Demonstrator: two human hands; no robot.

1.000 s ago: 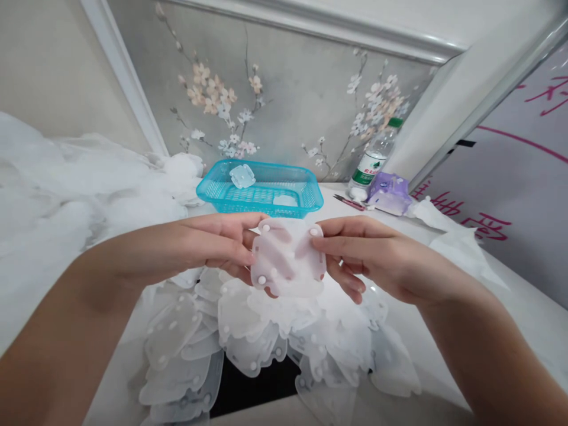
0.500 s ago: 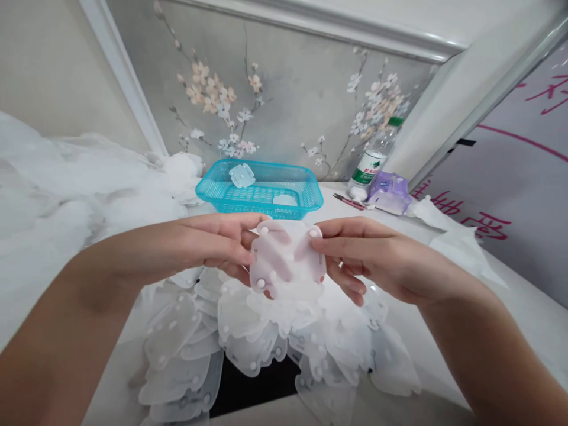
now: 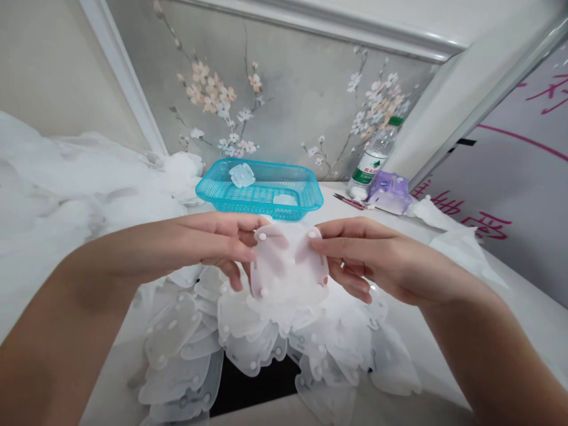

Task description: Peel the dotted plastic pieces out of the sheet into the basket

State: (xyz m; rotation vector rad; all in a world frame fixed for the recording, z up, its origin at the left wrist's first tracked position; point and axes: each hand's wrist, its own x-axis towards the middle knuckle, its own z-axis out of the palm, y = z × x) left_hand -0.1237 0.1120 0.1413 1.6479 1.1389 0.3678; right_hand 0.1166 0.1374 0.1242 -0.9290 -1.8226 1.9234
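Observation:
Between my two hands is a translucent white plastic sheet (image 3: 290, 260) with rounded corners and small round white studs near them. My left hand (image 3: 222, 244) pinches its left edge, thumb in front and fingers partly behind. At the right edge, my right hand (image 3: 361, 248) grips it between thumb and index finger, the other fingers curled loosely below. Fingers show faintly through the sheet. Below it lies a spread pile of similar translucent sheets (image 3: 175, 337), overlapping one another, partly over a black surface (image 3: 257, 381).
A blue plastic basket (image 3: 310, 198) at the back holds a few similar pieces. To its right are red-handled tweezers (image 3: 349, 202), a water bottle (image 3: 373, 163) and a purple wipes pack (image 3: 390, 192). White translucent material (image 3: 89, 195) is heaped at left. A flowered panel (image 3: 284, 89) stands behind.
The sheet has shifted slightly down and tilted a little in my hands. My left fingers below it have moved out from behind its lower edge.

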